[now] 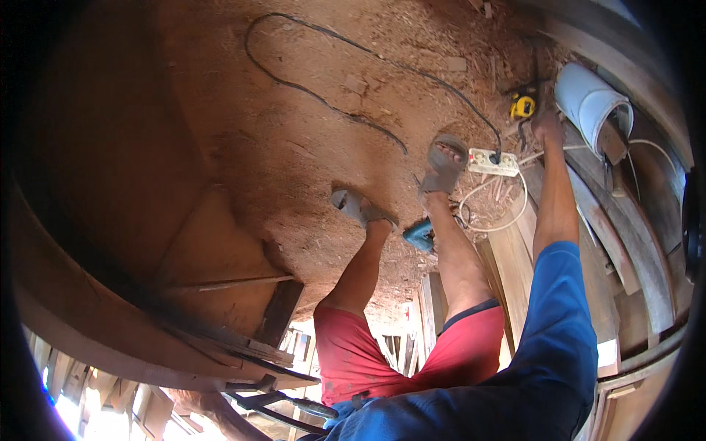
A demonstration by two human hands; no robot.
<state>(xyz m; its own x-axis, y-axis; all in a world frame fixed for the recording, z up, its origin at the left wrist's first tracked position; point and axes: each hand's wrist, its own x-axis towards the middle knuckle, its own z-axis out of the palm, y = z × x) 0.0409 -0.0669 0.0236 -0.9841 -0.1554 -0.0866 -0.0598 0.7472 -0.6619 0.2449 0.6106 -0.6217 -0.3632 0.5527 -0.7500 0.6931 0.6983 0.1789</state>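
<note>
My right arm stretches forward to the floor at the far right. My right hand (548, 128) is there, its fingers apparently curled at a dark tool (535, 77) whose kind I cannot make out. Just left of the hand lies a yellow tape measure (523, 106). A white bucket (588, 99) lies on its side to the right, with a piece of wood in its mouth. My left hand (184, 400) is low at the left, by the edge of a large curved wooden board (110, 323); its fingers are hidden. Dark metal bars like a clamp (265, 400) are close to that forearm.
A white power strip (493, 162) with a black cable (323, 103) plugged in lies before my right foot. A teal power tool (419, 235) sits between my feet. Planks (515, 257) and curved wood pieces (632, 242) are piled at right. Wood shavings cover the ground.
</note>
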